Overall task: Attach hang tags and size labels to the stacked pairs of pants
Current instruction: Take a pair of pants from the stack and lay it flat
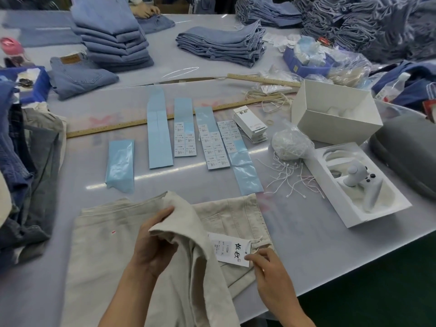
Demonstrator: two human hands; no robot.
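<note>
While the left hand (155, 239) grips a raised fold of the cream pants (101, 246), I see right hand (266, 267) fingers (253, 257) pinching the hang tag (232, 250) near the counter (306, 244) edge.

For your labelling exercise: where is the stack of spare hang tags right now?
In the head view, the hang tags lie right of centre on the table, just right of the sticker sheets and left of the open white box.

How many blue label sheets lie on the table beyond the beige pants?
5: a crumpled one at left, then a long bare one, then three with white stickers. None seems hidden.
</note>
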